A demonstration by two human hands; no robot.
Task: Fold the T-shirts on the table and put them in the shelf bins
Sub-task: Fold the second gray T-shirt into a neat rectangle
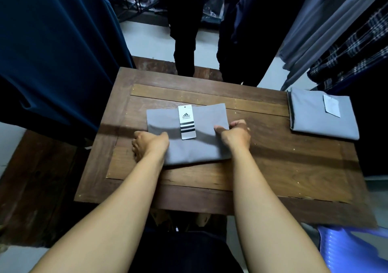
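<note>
Fingers (137,144) of left hand (150,144) and right hand (234,135) pinch opposite side edges of folded grey T-shirt (199,148), mid-counter (273,163). Judged light, soft, floppy: support underneath at both sides, else fold sags. Second folded T-shirt (315,117) at counter's far-right corner.

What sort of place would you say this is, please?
Probably a clothing shop or stockroom: dark blue hanging garments crowd a brown wooden table, and the nearer folded grey T-shirt and the second folded grey T-shirt each carry a white card hang tag.
</note>
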